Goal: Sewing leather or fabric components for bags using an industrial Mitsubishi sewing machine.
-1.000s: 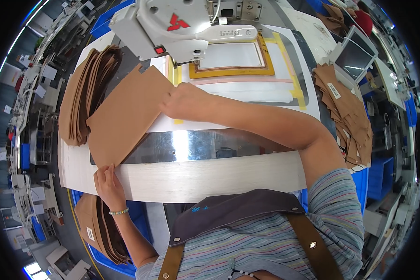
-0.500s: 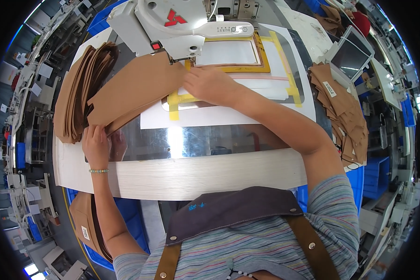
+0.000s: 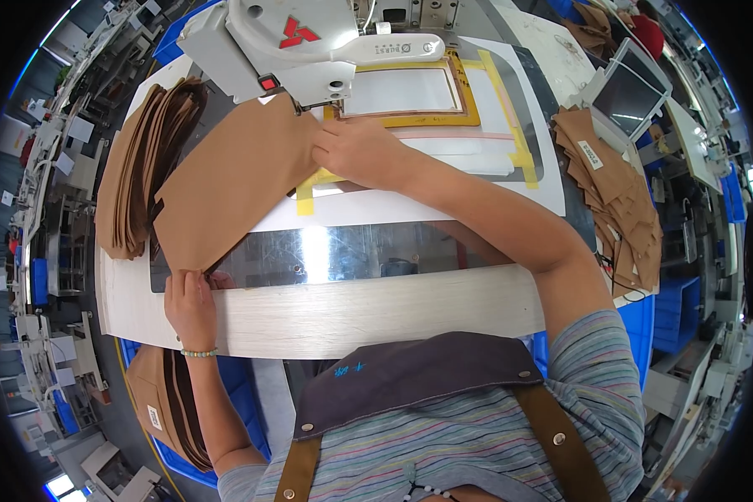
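A flat brown fabric piece (image 3: 230,167) lies at a slant, its top end under the white machine head (image 3: 289,50). My right hand (image 3: 356,153) grips the piece's upper right edge with bent fingers, beside a yellow-bordered frame (image 3: 468,113) on white sheets. My left hand (image 3: 190,309) pinches the lower end near the table's front, with a beaded bracelet at the wrist. Just left of this piece lies a thick stack of similar brown pieces (image 3: 134,176).
More brown pieces (image 3: 611,201) lie at the right beside a tilted screen (image 3: 627,92). A pale table edge (image 3: 368,309) runs along the front. Blue bins (image 3: 673,318) stand below, one at left holding brown pieces (image 3: 155,393). A person in red (image 3: 648,38) is at the back right.
Both hands and the piece moved up toward the machine; in the last half second my left hand came back down with the lower end and my right hand shifted slightly left.
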Available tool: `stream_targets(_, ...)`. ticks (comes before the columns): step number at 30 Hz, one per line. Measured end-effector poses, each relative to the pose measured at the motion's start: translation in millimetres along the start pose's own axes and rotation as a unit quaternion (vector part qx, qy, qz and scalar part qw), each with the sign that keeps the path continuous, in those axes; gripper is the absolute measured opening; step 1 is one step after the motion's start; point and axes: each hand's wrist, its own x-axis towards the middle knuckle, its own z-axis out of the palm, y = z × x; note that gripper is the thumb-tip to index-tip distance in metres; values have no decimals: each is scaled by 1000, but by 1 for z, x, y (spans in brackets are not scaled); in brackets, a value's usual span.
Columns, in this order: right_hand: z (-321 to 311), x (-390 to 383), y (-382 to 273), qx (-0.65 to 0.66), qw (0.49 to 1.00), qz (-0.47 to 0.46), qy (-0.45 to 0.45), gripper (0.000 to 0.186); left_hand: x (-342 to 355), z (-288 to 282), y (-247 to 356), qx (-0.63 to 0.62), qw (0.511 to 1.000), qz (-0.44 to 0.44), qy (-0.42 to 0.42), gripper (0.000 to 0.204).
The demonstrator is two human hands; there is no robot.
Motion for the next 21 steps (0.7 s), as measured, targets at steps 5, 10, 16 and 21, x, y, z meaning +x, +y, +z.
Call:
stream_targets(5, 3, 8, -11, -23, 999, 2, -43, 11, 20, 13, -20, 44, 998, -38, 25, 15)
stream_targets(10, -10, -6, 5, -31, 997, 14, -64, 3, 71, 39, -24, 48, 998, 25, 19, 10)
stream_targets(16, -64, -56, 24, -126, 983, 41, -125, 5, 145, 76, 12, 7, 994, 101, 49, 5)
stream_targets(21, -109, -106, 44, -197, 960, 70, -186, 6, 192, 108, 60, -44, 980, 179, 68, 7)
